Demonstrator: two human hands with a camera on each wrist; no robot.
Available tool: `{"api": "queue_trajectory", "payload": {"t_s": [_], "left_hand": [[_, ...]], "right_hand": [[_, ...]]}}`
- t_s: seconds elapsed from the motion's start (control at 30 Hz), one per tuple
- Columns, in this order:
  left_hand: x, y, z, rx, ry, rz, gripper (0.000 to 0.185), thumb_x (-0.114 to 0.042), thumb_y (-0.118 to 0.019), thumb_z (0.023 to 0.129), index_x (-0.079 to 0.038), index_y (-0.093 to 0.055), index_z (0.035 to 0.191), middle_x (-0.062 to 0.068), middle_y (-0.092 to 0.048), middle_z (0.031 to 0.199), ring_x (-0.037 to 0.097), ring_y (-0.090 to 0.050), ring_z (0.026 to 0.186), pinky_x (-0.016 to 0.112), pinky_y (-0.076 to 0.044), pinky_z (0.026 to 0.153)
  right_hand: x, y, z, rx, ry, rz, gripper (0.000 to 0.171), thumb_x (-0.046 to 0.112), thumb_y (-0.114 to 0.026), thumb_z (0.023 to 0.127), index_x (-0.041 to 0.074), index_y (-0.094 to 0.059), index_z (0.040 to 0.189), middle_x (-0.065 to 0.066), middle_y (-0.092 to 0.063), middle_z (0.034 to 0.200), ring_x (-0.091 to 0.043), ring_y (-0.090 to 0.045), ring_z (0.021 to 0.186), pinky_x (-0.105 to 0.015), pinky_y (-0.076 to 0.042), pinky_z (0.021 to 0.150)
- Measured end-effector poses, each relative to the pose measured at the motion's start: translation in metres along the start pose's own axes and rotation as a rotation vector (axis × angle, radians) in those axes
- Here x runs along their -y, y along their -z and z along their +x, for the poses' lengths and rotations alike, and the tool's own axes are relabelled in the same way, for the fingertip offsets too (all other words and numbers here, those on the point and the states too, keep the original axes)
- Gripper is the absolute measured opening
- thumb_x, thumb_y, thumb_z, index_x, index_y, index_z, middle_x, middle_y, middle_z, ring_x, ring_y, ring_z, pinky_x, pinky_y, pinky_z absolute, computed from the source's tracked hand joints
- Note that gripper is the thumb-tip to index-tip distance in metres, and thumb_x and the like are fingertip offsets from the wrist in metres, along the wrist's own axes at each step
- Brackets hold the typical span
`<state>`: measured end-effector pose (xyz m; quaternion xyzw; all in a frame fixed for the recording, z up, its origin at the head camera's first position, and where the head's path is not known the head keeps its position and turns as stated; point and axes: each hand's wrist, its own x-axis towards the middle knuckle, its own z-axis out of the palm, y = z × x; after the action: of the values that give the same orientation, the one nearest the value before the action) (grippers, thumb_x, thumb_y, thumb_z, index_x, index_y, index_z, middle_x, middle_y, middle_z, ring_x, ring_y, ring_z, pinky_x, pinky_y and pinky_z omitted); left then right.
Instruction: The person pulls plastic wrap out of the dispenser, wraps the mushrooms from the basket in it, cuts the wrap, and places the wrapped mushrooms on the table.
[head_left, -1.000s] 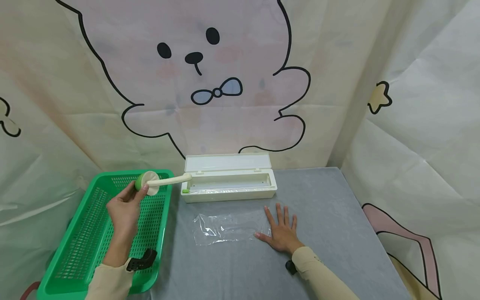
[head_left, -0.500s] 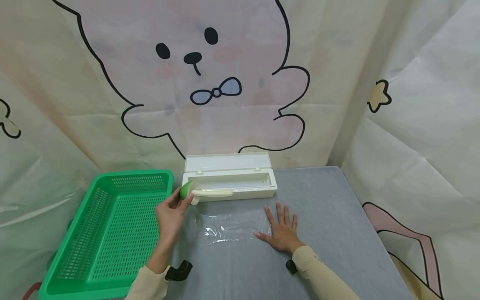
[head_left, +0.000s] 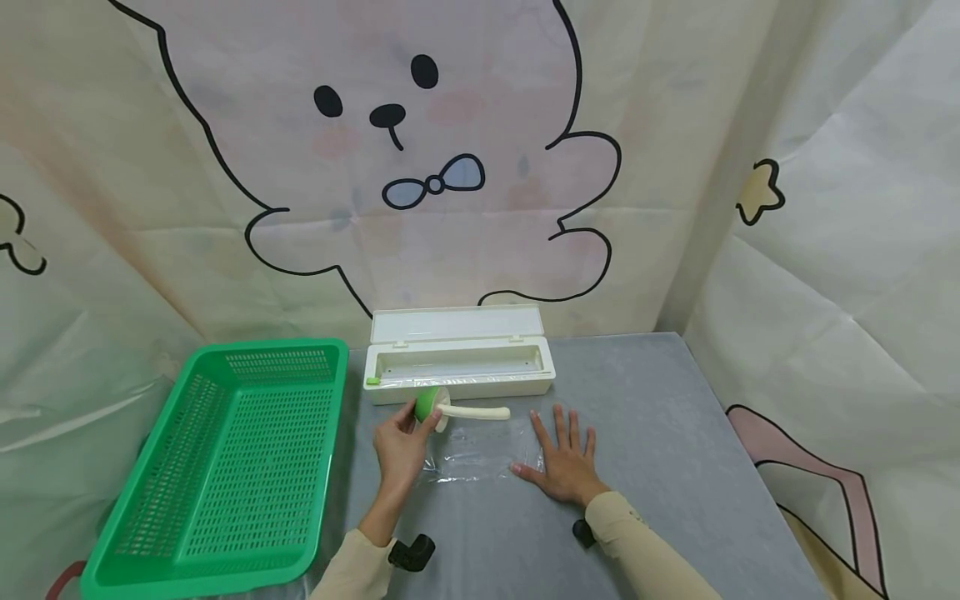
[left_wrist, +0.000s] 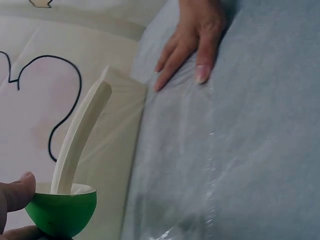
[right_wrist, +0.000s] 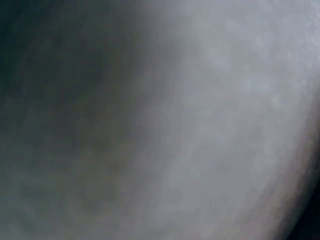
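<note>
In the head view my left hand (head_left: 401, 442) pinches a small ladle by its bowl, between thumb and fingers. The ladle (head_left: 430, 403) has a round green bowl, pale inside, and a cream handle that points right. It overlaps the upper left part of a sheet of clear plastic film (head_left: 480, 457) on the table. Spread flat, my right hand (head_left: 564, 467) rests at the film's right end. The left wrist view shows the ladle's green bowl (left_wrist: 62, 212) held at the lower left, its handle upward. The right wrist view is only a close blur.
Behind the film stands a long white box (head_left: 461, 387), its lid (head_left: 456, 323) raised and a small green piece at its front left. A green perforated basket (head_left: 330, 467) sits at the left on the grey table (head_left: 660, 467). Printed cloth (head_left: 645, 275) hangs behind.
My left hand has carried the ladle rightward from above the basket, past the front of the white box, to the film. My right hand stays where it was.
</note>
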<state>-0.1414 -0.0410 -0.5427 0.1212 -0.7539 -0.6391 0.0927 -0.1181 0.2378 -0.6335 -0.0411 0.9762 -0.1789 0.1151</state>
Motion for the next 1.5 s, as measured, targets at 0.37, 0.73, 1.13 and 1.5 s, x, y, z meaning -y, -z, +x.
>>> {"api": "queue_trajectory", "payload": {"t_s": [0.37, 0.73, 1.13, 1.5], "left_hand": [[0.031, -0.021, -0.010, -0.050, 0.001, 0.137, 0.052, -0.013, -0.087, 0.082, 0.013, -0.067, 0.122, 0.031, -0.067, 0.116, 0.040, -0.069, 0.107, 0.048, -0.056, 0.089], [0.038, -0.025, -0.017, -0.076, -0.006, 0.200, 0.054, -0.012, -0.089, 0.078, 0.014, -0.067, 0.121, 0.031, -0.070, 0.110, 0.039, -0.070, 0.101, 0.050, -0.056, 0.086], [0.036, -0.022, -0.010, -0.012, -0.008, 0.229, 0.053, -0.015, -0.089, 0.080, 0.010, -0.068, 0.121, 0.027, -0.069, 0.115, 0.039, -0.067, 0.104, 0.051, -0.055, 0.088], [0.037, -0.003, -0.013, 0.060, -0.034, 0.270, 0.065, -0.025, -0.091, 0.077, 0.006, -0.066, 0.127, 0.027, -0.067, 0.123, 0.042, -0.063, 0.114, 0.054, -0.052, 0.094]], "right_hand": [[0.001, -0.001, 0.001, -0.015, 0.014, 0.001, 0.106, 0.082, -0.051, 0.086, 0.021, -0.015, 0.165, -0.022, 0.007, 0.167, -0.047, 0.016, 0.150, -0.069, 0.015, 0.111], [0.004, 0.003, 0.000, -0.011, 0.018, 0.003, 0.108, 0.082, -0.053, 0.085, 0.020, -0.014, 0.165, -0.023, 0.008, 0.167, -0.047, 0.017, 0.150, -0.069, 0.016, 0.111], [0.003, 0.010, -0.002, -0.166, 0.105, 0.087, 0.102, 0.068, -0.070, 0.084, 0.018, -0.027, 0.162, -0.026, -0.013, 0.165, -0.052, -0.003, 0.150, -0.074, 0.003, 0.110], [0.004, 0.021, -0.009, -0.287, 0.131, 0.168, 0.074, 0.051, -0.079, 0.084, 0.014, -0.056, 0.145, -0.024, -0.045, 0.149, -0.046, -0.035, 0.140, -0.071, -0.016, 0.107]]}}
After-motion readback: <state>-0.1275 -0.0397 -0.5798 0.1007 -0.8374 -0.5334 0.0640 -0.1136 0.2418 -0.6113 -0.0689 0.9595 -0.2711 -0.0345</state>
